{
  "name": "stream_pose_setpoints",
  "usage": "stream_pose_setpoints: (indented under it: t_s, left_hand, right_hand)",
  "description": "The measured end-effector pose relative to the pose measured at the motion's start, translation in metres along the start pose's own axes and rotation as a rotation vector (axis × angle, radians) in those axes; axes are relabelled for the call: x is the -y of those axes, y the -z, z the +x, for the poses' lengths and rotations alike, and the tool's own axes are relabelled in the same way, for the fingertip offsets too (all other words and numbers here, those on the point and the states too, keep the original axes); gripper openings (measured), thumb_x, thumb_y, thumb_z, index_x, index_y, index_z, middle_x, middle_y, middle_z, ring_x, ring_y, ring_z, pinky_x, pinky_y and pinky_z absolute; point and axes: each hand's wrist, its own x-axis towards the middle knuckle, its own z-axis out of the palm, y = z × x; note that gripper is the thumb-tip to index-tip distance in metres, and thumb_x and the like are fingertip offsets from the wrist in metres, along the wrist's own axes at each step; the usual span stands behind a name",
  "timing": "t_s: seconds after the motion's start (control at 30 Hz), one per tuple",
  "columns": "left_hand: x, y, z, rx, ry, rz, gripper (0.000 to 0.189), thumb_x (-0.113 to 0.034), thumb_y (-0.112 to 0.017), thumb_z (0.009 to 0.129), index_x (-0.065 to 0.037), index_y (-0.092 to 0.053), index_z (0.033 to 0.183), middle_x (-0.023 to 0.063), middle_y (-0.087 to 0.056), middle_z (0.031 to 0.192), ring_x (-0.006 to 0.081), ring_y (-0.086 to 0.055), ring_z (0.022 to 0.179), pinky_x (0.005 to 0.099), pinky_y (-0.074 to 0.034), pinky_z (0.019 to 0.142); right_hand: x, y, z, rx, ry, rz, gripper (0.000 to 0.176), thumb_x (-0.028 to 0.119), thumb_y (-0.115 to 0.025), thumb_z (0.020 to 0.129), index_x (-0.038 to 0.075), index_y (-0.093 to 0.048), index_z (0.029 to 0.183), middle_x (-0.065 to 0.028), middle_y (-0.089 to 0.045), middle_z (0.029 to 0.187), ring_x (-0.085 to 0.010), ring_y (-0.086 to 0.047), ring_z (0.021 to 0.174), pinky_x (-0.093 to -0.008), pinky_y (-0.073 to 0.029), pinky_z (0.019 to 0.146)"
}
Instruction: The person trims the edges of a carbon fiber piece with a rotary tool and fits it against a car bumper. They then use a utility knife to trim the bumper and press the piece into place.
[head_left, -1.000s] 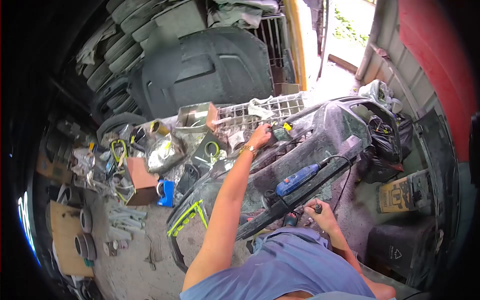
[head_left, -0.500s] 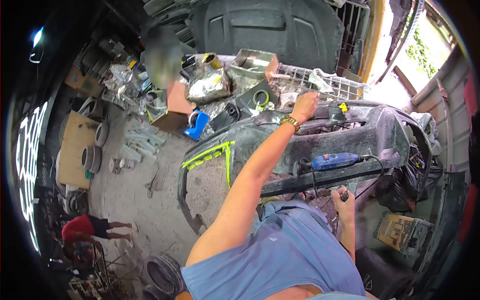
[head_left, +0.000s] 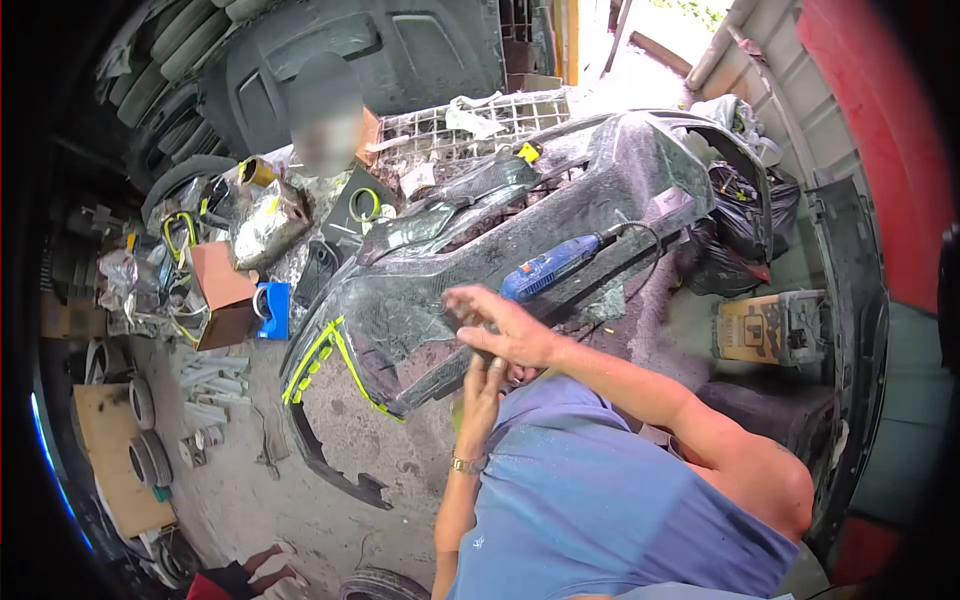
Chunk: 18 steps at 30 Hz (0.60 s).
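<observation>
A worn dark car bumper (head_left: pixel 395 300), dusty grey, lies across in front of me, with yellow-green tape (head_left: pixel 350 372) along its left opening. My two hands meet at its near edge. My right hand (head_left: pixel 515 335) has its fingers stretched and apart, slightly blurred. Just beneath it, my left hand (head_left: pixel 482 400), with a watch (head_left: pixel 467 464) on the wrist, has its fingers drawn together around something small and dark that I cannot make out. On the bumper, right of my hands, rests a blue corded power tool (head_left: pixel 550 266).
Behind the bumper are a wire rack (head_left: pixel 470 125), a roll of tape (head_left: pixel 364 206), an open cardboard box (head_left: pixel 222 285) and a blue tape dispenser (head_left: pixel 272 310). Black bags (head_left: pixel 735 235) and a carton (head_left: pixel 750 335) stand at right. Another person's legs (head_left: pixel 270 572) show at lower left.
My left hand has come back from the bumper's far side to the near edge. My right hand, earlier low on the right with a dark-handled piece, has moved left to meet it. The view has turned.
</observation>
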Motion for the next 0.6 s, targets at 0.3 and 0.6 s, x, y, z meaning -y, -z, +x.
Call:
stream_pose_setpoints:
  t_s: [0.3,0.6]
  left_hand:
    - [0.016,0.055,-0.003,-0.218,-0.106,-0.132,0.017,-0.019,-0.045,0.104,-0.004,-0.049,0.112,-0.0019,-0.043,0.073,0.0084,-0.044,0.065,0.0279,-0.046,0.064]
    - [0.051,0.045,-0.005,-0.229,-0.095,-0.119,0.019,-0.022,-0.051,0.102,-0.004,-0.054,0.109,-0.0008,-0.049,0.071,0.0089,-0.050,0.062,0.0261,-0.045,0.058]
  right_hand:
    - [-0.033,0.124,-0.024,-0.119,0.230,-1.236,0.048,0.020,-0.073,0.079,0.009,-0.057,0.123,-0.0129,-0.056,0.122,-0.0312,-0.052,0.117,-0.0438,-0.040,0.100]
    - [-0.027,0.114,-0.001,0.134,0.191,-1.353,0.048,0.025,-0.074,0.078,0.008,-0.062,0.121,-0.0098,-0.057,0.119,-0.0287,-0.051,0.114,-0.0414,-0.039,0.096]
